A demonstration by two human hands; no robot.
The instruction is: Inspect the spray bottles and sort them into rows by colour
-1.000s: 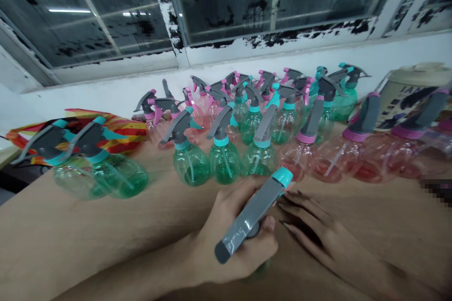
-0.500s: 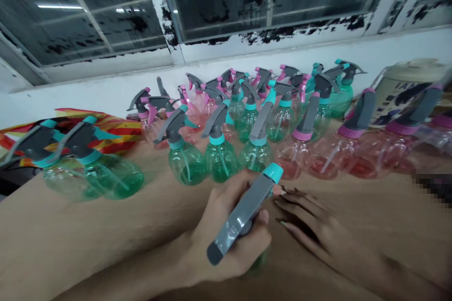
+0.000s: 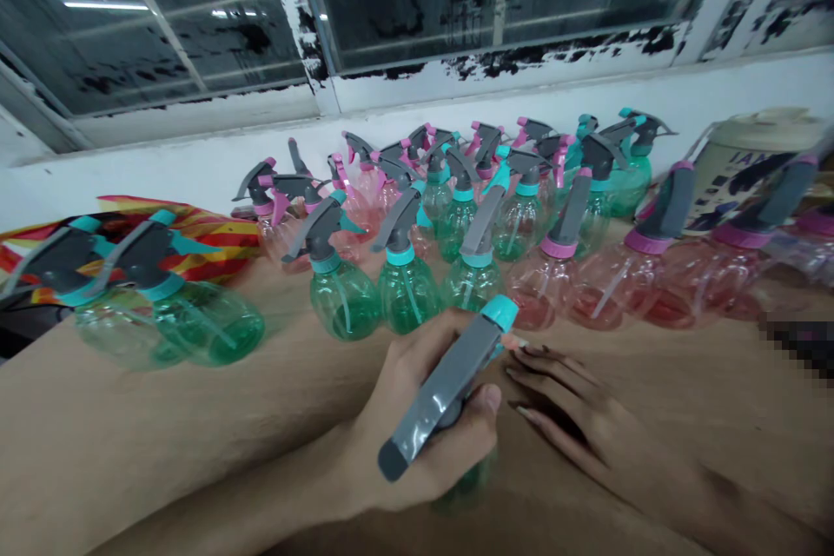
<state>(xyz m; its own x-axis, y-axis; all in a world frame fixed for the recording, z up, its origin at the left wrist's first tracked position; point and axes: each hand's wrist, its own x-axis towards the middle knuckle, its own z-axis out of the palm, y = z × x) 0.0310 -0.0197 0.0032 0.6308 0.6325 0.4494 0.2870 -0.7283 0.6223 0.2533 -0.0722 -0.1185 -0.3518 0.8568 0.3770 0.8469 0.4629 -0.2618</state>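
My left hand (image 3: 423, 426) is wrapped round a green spray bottle with a grey and teal trigger head (image 3: 446, 387), held close to me above the wooden table (image 3: 195, 417). The bottle's body is mostly hidden under the hand. My right hand (image 3: 573, 413) lies beside it on the right, fingers curled, fingertips near the teal nozzle tip. Just beyond stand three green spray bottles (image 3: 400, 278) in a row.
Several green and pink spray bottles (image 3: 560, 261) crowd the far side of the table up to the white wall. Two green bottles (image 3: 188, 317) stand at the left by a red and yellow striped bag (image 3: 215, 234). A cream bucket (image 3: 749, 165) is at the right.
My left hand and the bottle have shifted slightly left and away; the view has dipped a little. Both hands keep the same hold.
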